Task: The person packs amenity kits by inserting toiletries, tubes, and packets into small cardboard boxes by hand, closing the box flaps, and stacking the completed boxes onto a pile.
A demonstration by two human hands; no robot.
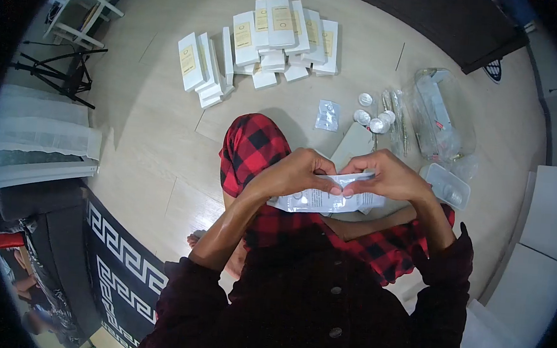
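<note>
At the far left, a black folding stand [61, 71] is on the floor near a small white shelf [84, 12], with a patterned rug [124, 244] lower down. Toward the middle, a smaller group of white boxes [189, 63] leans in a row beside a larger, overlapping pile of boxes [281, 22] with yellowish labels. Those that show clearly look closed, so they seem finished on the outside; what is inside cannot be told.

The left hand [294, 174] pinches the upper edge of a printed packet strip [302, 202] above the lap, its thumb near the middle. The strip looks whole, with no tear or opening that can be made out, so its handling appears unfinished. A separate foil packet [327, 115] lies on the floor beyond the hands, seemingly unopened. Just right of it, a pale flat box [354, 142] sits partly hidden behind the hands; whether it is open or filled cannot be told.

The right hand [393, 176] grasps the same strip, its thumb close to the other. Beyond it are round silvery pieces [380, 125] and long thin packets [404, 121], lying loose and apparently unpacked. Farther right are a bulky clear bag [460, 121] with contents inside and a clear plastic tub [448, 186].
</note>
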